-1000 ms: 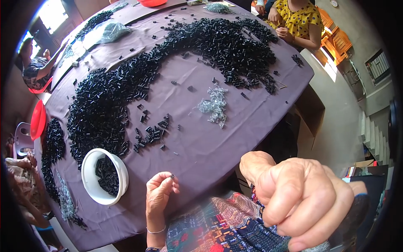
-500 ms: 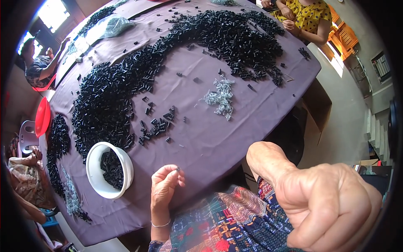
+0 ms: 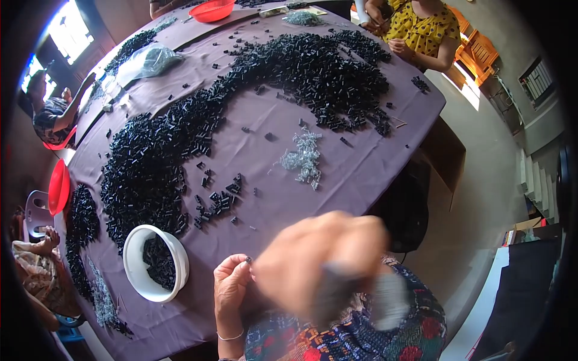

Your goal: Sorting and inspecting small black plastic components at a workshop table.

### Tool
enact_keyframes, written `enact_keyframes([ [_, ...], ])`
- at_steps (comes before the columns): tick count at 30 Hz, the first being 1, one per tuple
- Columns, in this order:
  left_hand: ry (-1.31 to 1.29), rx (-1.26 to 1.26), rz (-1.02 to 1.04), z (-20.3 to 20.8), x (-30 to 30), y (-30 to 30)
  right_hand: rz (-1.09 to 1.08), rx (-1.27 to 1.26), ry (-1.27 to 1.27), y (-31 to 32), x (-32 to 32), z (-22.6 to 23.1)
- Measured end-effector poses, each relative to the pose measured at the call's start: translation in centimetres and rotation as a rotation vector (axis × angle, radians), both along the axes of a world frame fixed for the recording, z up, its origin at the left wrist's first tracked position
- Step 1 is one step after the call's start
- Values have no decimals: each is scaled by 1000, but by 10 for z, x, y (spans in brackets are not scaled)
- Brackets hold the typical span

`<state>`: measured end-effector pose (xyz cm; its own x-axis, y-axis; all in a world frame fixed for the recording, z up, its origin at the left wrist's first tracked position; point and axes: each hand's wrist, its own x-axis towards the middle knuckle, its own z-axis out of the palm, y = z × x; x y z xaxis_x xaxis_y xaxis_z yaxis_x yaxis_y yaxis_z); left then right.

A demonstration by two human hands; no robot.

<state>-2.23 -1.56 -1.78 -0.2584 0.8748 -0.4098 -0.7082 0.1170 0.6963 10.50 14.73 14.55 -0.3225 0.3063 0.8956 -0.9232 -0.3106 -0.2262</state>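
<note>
My left hand [image 3: 230,290] is at the near table edge, thumb and fingertips pinched on a small dark piece [image 3: 248,260]. My right hand [image 3: 328,256] is a motion smear just right of it, above my patterned clothing; its fingers cannot be made out, nor whether it holds anything. To the left of my left hand stands a white bowl [image 3: 130,265], tilted in view, with small black plastic parts [image 3: 159,265] inside. Loose black parts [image 3: 217,201] lie beyond my hands. Farther off is a small heap of clear, glassy-looking tiny pieces [image 3: 304,157].
A long curved pile of black parts [image 3: 150,174] covers much of the purple tablecloth [image 3: 265,180]. Red basins [image 3: 212,11] stand at the far and left sides, with a clear plastic bag [image 3: 150,61] behind the pile. Other people sit around, one in yellow dotted clothing [image 3: 421,30].
My right hand has swung from the lower right, where it was a closed fist, leftward to beside my left hand. My left hand keeps its pinch. The whole view has shifted slightly.
</note>
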Motion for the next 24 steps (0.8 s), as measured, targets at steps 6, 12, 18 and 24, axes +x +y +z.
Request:
enact_keyframes([
  [6,-96,-16,50,28,9,13,293,489,-22,-14,-20,-24],
  [12,-25,97,-50,8,-3,5,724,521,137,6,8,-6],
  [18,-17,98,-77,10,-2,8,580,474,121,10,20,-13],
  [24,8,83,-53,4,-4,4,620,497,105,2,-1,-19],
])
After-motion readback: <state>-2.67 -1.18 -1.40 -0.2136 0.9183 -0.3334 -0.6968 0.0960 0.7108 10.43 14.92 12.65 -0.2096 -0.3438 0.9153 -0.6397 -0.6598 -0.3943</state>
